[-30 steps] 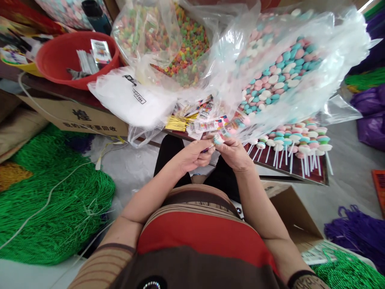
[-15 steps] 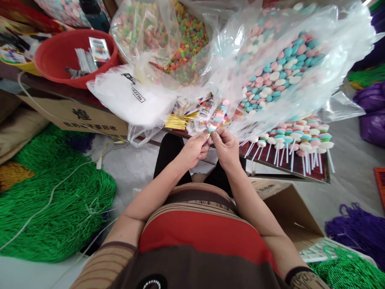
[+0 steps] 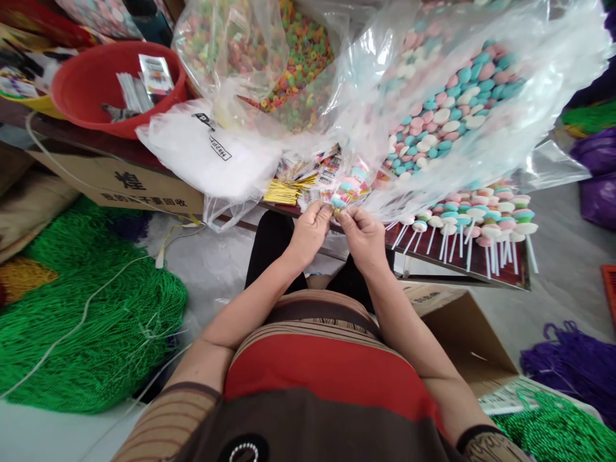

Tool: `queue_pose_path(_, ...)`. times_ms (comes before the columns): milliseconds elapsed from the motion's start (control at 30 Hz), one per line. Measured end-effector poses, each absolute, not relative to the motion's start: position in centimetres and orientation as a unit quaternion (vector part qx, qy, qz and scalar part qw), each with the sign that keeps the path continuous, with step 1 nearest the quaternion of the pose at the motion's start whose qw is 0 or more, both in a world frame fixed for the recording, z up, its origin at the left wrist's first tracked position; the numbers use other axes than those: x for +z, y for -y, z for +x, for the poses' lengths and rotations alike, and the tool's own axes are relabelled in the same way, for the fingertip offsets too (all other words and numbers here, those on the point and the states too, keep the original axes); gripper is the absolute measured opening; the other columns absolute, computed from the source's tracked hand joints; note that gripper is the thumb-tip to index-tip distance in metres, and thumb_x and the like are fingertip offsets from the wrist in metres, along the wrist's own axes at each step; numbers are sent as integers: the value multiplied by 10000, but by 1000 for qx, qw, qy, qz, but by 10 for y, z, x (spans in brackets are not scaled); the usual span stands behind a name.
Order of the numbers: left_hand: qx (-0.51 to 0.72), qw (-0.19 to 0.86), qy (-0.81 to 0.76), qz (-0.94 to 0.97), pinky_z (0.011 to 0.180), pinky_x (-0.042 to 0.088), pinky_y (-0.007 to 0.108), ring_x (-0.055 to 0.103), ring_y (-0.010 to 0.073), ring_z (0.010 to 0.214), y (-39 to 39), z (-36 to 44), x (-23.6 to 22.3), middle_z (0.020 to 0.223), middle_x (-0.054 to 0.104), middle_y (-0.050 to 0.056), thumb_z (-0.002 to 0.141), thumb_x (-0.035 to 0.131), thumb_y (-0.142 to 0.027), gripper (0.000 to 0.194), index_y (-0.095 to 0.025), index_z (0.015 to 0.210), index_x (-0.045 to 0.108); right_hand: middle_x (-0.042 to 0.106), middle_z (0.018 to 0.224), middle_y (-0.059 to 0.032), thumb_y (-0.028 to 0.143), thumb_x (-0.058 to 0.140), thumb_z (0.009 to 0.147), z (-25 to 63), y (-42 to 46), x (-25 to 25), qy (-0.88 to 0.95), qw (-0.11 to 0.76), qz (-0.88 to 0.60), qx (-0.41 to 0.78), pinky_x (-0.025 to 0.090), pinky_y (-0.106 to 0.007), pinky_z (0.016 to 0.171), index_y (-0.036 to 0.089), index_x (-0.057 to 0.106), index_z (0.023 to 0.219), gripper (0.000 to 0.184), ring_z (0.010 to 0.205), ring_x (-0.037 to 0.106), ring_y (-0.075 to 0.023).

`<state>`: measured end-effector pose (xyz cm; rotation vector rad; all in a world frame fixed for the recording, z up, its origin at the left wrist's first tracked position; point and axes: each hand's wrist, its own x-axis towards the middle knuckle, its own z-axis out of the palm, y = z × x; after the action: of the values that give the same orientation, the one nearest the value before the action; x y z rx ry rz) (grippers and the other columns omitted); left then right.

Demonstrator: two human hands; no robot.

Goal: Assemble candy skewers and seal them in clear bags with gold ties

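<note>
A skewer of pink, white and blue candies (image 3: 350,185) in a clear printed wrapper points away from me, at the table's front edge. My left hand (image 3: 312,232) is closed in a pinch at the left of its lower end. From the other side my right hand (image 3: 363,236) pinches at the same end, thumb against forefinger. A small yellow bit shows between the fingertips; its kind is too small to tell. Just beyond lie printed wrappers (image 3: 328,174) and a bundle of gold-yellow strips (image 3: 282,192).
Candy skewers on white sticks (image 3: 474,215) lie along the table edge at right. Behind are bags of pastel candies (image 3: 440,128) and ring candies (image 3: 308,64). White bags (image 3: 216,154) and a red basin (image 3: 72,109) stand left. Green strings (image 3: 86,321) and an open carton (image 3: 462,340) are below.
My hands have drawn slightly apart at the skewer's lower end, leaving a small gap between the fingertips. The candy skewer has tipped a little lower toward the wrappers.
</note>
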<state>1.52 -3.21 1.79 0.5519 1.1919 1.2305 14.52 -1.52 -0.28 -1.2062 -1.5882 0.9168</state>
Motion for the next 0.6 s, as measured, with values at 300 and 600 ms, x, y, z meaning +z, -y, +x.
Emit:
queue_pose_path(300, 537, 687, -454, 183, 389, 121, 166, 193, 22, 381, 32, 14, 28, 511, 312, -125, 964, 613, -236, 234, -212, 791, 458, 703, 960, -18, 331, 635, 930, 154, 18, -4, 664, 515, -426, 335, 586, -367, 833, 280, 625, 1177, 253, 851, 678, -172)
queue_pose_path(600, 546, 668, -469, 190, 400, 122, 181, 224, 8, 392, 37, 19, 31, 542, 321, -115, 941, 676, -283, 278, -207, 772, 469, 731, 1032, -64, 258, 617, 951, 151, 14, -9, 765, 460, -427, 141, 604, -388, 820, 263, 667, 1188, 242, 852, 702, -194)
